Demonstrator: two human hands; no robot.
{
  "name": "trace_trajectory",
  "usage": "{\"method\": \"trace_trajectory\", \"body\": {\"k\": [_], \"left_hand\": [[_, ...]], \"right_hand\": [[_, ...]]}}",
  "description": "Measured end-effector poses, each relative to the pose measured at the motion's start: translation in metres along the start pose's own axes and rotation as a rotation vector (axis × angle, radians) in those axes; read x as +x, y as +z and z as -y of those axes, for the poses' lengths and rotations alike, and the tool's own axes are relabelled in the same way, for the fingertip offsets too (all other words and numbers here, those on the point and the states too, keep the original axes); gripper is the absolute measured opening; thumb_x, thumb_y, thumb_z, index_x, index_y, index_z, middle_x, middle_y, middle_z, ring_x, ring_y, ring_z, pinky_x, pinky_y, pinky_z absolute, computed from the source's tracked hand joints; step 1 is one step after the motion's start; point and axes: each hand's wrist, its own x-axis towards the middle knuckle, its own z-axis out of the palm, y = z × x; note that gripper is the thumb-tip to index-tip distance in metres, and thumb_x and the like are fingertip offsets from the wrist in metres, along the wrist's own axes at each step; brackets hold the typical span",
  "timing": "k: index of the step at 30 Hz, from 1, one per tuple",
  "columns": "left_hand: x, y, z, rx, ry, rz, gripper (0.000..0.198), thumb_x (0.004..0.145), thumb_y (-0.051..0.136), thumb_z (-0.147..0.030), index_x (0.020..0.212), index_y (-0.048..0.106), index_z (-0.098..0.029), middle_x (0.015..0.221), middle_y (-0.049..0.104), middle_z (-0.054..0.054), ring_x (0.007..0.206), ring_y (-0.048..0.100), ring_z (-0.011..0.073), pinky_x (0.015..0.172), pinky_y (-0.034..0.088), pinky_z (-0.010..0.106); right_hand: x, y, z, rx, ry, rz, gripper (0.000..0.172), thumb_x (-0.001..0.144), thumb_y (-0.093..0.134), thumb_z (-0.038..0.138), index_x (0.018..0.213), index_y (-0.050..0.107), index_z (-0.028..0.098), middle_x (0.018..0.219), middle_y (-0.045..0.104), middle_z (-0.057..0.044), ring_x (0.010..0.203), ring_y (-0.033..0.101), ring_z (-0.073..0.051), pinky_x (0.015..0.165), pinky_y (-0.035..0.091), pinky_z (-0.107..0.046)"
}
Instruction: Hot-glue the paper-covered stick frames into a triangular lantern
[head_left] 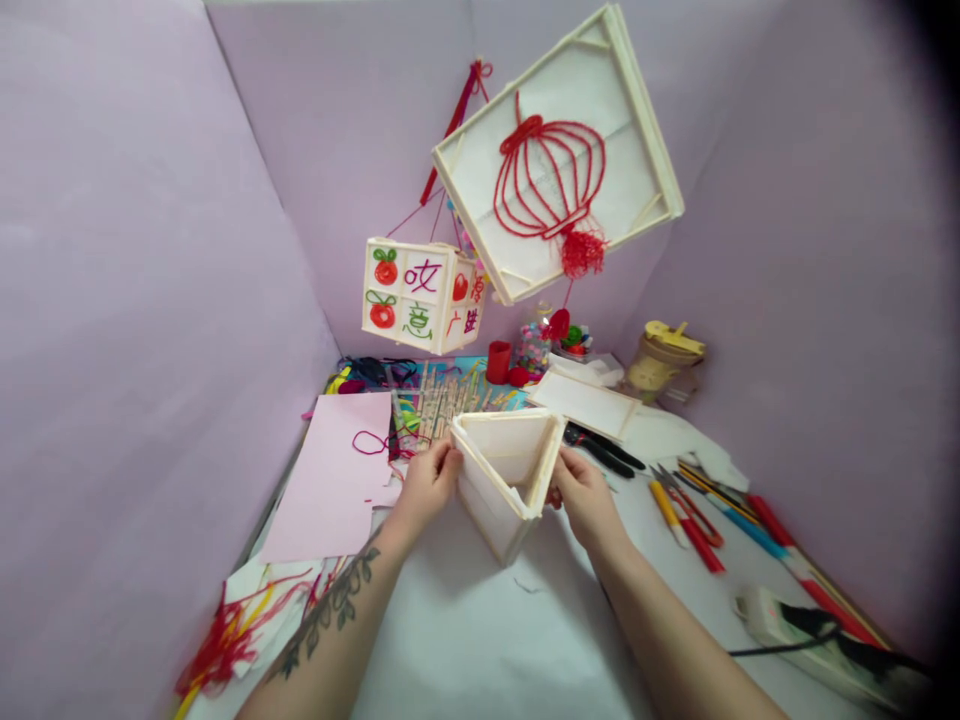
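In front of me is a triangular frame box (491, 500), its edges made of pale wooden sticks and its sides of white sheet. Its open triangular end tips toward me, showing the hollow inside. My left hand (431, 485) pinches its left corner between thumb and fingers. On the opposite side my right hand (585, 492) grips the right edge, with some fingertips hidden behind it. A pair of black-handled pliers (606, 450) lies just beyond my right hand. To the left of my left hand, a dark red cord (369, 442) loops over a pink sheet (330, 480).
A lantern box with stick edges (409, 293) and a panel with a red lantern design (630, 100) hang at the back. Clothespins (450, 400) lie behind the box. Cutters (667, 510), scissors (701, 515) and a power strip (817, 640) occupy the right; red strands (232, 640) the left.
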Motion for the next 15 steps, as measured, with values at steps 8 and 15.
{"method": "trace_trajectory", "body": {"k": [8,15], "left_hand": [[-0.001,0.0,0.007,-0.077,-0.038,0.074,0.066,0.088,0.025,-0.071,0.06,0.051,-0.018,0.045,0.046,-0.001,0.044,0.046,0.013,0.049,0.036,0.025],[-0.021,-0.027,-0.037,-0.203,0.181,0.019,0.066,0.09,0.029,-0.067,0.116,0.062,-0.017,0.11,0.065,0.013,0.098,0.06,0.0258,0.083,0.048,0.035]], "right_hand": [[-0.002,-0.006,-0.009,0.028,0.088,0.016,0.05,0.08,0.053,0.069,0.072,0.055,0.02,0.047,0.052,0.003,0.036,0.043,-0.011,0.035,0.031,-0.023],[-0.037,-0.019,0.028,0.046,-0.313,0.041,0.068,0.075,0.049,0.078,0.115,0.06,0.024,0.1,0.067,-0.012,0.085,0.066,-0.028,0.069,0.054,-0.038]]}}
